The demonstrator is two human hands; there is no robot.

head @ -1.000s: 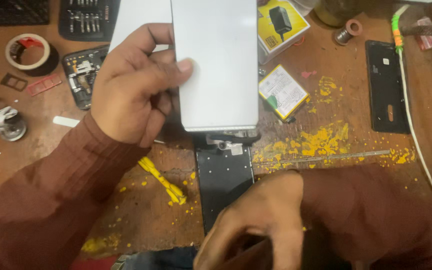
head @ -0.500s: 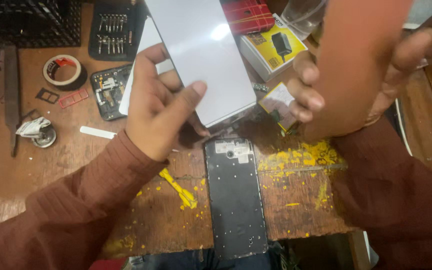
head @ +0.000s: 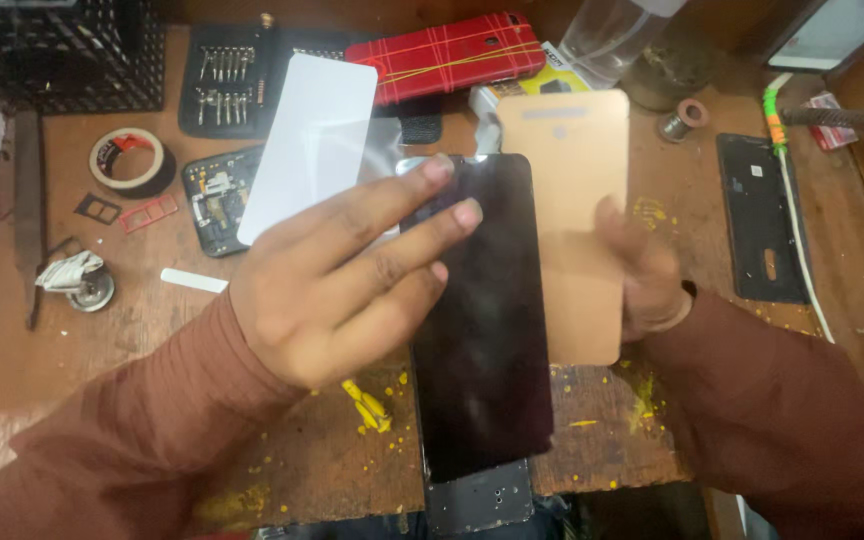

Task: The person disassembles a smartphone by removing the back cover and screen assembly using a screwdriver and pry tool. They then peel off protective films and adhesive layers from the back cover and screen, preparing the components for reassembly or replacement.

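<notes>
on the scuffed wooden desk (head: 12,350), far left, lies a roll of tape (head: 130,160). the left hand (head: 337,285) rests flat, grip apart, fingers spread on the glossy black phone screen panel (head: 482,350) at centre. the right hand (head: 647,275) has its grip clamped on a tan rectangular backing sheet (head: 572,180), just right. best to press evenly and keep the edges square.

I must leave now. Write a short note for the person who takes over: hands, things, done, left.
Left hand: flat on the black screen panel, which lies over the phone frame.
Right hand: holds the tan sheet upright beside the panel.
White sheet lies behind the left hand.
Done: panel set on the frame.
Left: whether it is seated cannot be told.
</notes>
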